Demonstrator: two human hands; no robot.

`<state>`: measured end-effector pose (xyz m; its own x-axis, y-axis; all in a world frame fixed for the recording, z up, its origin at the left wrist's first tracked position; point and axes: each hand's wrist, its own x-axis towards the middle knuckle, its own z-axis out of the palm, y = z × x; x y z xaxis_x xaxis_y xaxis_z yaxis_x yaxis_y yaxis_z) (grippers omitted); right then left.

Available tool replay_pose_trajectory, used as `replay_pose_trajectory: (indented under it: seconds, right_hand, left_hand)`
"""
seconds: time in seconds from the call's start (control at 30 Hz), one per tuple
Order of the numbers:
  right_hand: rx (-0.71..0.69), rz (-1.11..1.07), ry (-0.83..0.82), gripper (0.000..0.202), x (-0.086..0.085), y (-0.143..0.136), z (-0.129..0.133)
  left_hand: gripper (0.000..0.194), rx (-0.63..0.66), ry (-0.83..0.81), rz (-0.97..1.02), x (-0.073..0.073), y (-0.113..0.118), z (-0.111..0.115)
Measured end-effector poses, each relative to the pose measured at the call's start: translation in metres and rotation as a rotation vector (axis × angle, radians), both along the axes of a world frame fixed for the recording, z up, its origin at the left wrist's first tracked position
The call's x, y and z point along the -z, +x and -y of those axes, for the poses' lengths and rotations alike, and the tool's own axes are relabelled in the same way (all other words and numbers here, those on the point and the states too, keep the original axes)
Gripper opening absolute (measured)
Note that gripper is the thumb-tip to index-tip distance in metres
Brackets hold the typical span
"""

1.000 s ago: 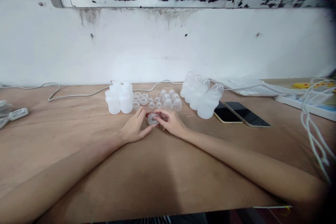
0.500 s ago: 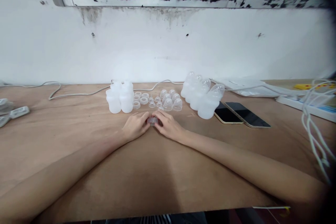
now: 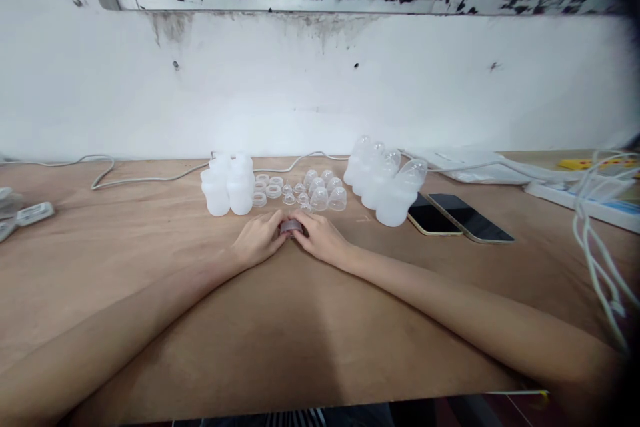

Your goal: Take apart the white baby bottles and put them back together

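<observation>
A translucent bottle collar ring (image 3: pixel 291 227) is held low over the table between both hands. My left hand (image 3: pixel 261 237) grips its left side, thumb in front and fingers behind. From the right, my right hand (image 3: pixel 320 235) closes on the other side; the fingertips of both hands nearly meet behind the ring. Just beyond lie several more collar rings (image 3: pixel 273 191), several clear nipples (image 3: pixel 289 199) and several clear domed caps (image 3: pixel 319 199). White bottle bodies (image 3: pixel 217 193) stand in a group to the left. Capped bottles (image 3: pixel 394 203) stand in a row to the right.
Two phones (image 3: pixel 473 219) lie right of the capped bottles. Behind them are a plastic bag (image 3: pixel 465 167), a power strip (image 3: pixel 585 203) and looped white cables (image 3: pixel 595 247). Small white devices (image 3: pixel 35 214) sit at the far left. A cable (image 3: pixel 145 180) runs along the wall.
The ring has shifted slightly in my fingers, its front wall showing a little higher. Both hands stay in nearly the same place; the rest stands as before.
</observation>
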<state>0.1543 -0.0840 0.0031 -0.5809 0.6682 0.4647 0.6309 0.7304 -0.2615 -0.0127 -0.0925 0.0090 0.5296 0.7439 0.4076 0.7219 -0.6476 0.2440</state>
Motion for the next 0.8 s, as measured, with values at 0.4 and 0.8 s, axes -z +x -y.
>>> replay_pose_trajectory:
  seconds: [0.4,0.8]
  right_hand:
    - [0.085,0.066,0.033,0.018,0.0,-0.01,0.001]
    - [-0.114,-0.05,0.046,0.028,0.001,-0.001,-0.005]
  left_hand:
    - [0.004,0.055,0.045,0.038,-0.001,0.001,-0.001]
    - [0.008,-0.092,-0.066,0.248,0.007,-0.003,-0.011]
